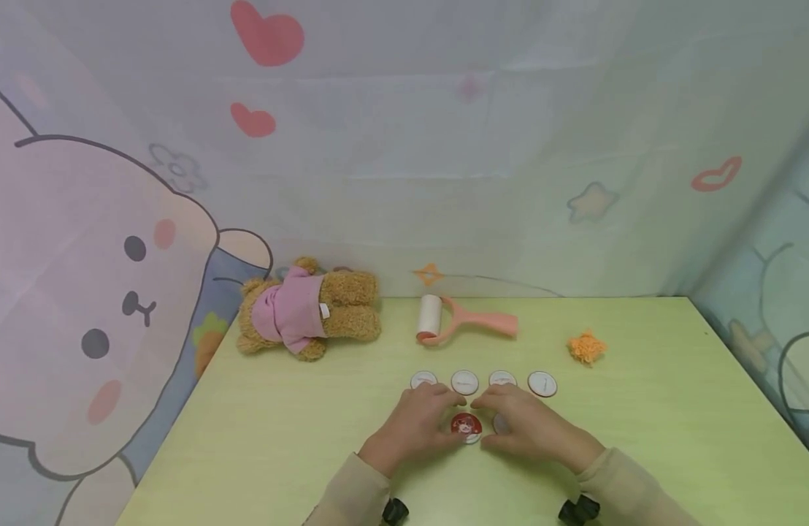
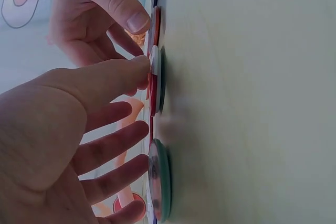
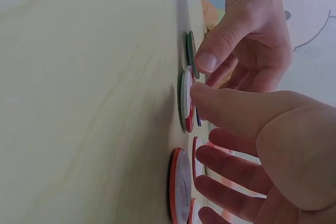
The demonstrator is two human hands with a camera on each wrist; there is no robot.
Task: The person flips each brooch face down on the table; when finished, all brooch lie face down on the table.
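Observation:
A red pin badge (image 1: 466,424) with a printed figure and a white patch lies on the table between both hands. My left hand (image 1: 419,427) arches over the table at its left, thumb tip at the badge's near edge in the left wrist view and fingers loosely spread. From the other side my right hand (image 1: 532,427) mirrors it, its thumb (image 3: 202,95) also at the badge. Beneath the left hand lies a green-rimmed badge (image 2: 161,182), hidden in the head view. Under the right fingers is an orange-rimmed badge (image 3: 181,184), pale back up, partly covered in the head view.
Behind the hands runs a row of white-backed badges (image 1: 464,382). Farther back are a teddy bear (image 1: 289,310) in a pink shirt, a lint roller (image 1: 466,320) with a pink handle and an orange fuzzy ball (image 1: 586,348). A printed cloth (image 1: 404,146) hangs behind the table.

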